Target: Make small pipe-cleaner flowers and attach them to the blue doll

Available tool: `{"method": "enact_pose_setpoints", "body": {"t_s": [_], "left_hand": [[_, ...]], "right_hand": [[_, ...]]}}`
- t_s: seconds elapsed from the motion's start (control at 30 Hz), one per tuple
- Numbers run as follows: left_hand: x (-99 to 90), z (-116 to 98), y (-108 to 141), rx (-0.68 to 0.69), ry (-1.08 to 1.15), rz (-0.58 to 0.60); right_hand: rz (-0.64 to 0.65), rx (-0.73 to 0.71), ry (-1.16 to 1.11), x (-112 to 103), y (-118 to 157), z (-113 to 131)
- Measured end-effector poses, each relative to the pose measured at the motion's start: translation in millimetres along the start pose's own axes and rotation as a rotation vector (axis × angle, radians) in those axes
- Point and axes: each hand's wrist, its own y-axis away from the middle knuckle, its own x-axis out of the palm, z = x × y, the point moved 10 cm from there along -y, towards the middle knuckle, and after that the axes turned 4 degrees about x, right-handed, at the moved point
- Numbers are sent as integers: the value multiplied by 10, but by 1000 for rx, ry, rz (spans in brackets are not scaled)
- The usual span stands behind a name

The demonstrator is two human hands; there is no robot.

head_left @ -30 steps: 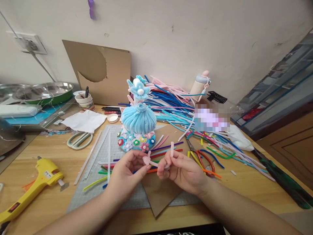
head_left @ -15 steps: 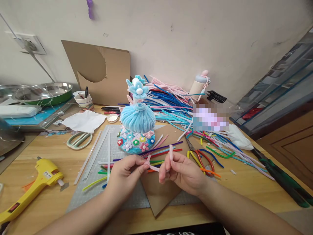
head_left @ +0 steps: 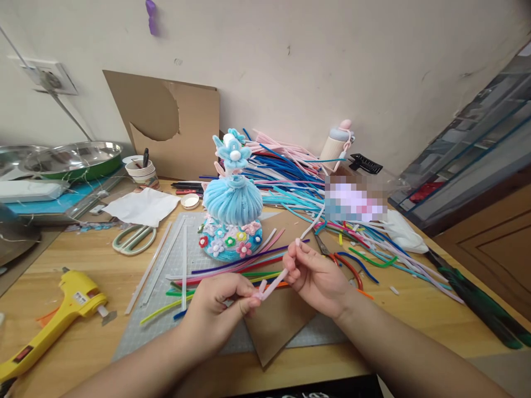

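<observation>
A pale pink pipe cleaner (head_left: pixel 276 283) runs between my two hands, bent near its left end. My left hand (head_left: pixel 219 304) pinches that bent part between thumb and forefinger. Higher up, my right hand (head_left: pixel 317 276) is closed on the other end. Just behind the hands stands a light blue fuzzy figure (head_left: pixel 233 202), with a pleated dome, blue flowers on top and small coloured flowers round its base. Several loose coloured pipe cleaners (head_left: pixel 249 265) lie between it and my hands, on a brown cardboard piece (head_left: pixel 277 331) and a grey cutting mat (head_left: pixel 161 287).
A yellow glue gun (head_left: pixel 70 309) lies at the left, near green-handled scissors (head_left: pixel 135 239). Red-handled pliers (head_left: pixel 352 271) rest to the right, with large dark shears (head_left: pixel 477 304) beyond. A heap of pipe cleaners (head_left: pixel 286 171) fills the back by a bottle (head_left: pixel 336 145).
My right hand has moved up and slightly right, and my left hand a little down. The pink pipe cleaner now slants upward between them, with its left part bent.
</observation>
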Motion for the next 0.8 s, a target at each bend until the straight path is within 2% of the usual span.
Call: {"method": "enact_pose_setpoints", "body": {"t_s": [0.2, 0.3, 0.4, 0.5, 0.67, 0.8], "left_hand": [[13, 151, 15, -188, 235, -39], [65, 177, 10, -243, 259, 19], [140, 144, -12, -227, 178, 121], [181, 153, -8, -222, 100, 172], [253, 161, 42, -189, -85, 256], [298, 114, 44, -123, -238, 317]], "right_hand": [[41, 52, -15, 58, -7, 28], [44, 154, 65, 78, 5, -129], [114, 293, 277, 138, 73, -409], [175, 367, 481, 165, 139, -610], [52, 314, 713, 30, 101, -576], [30, 273, 856, 28, 80, -516]]}}
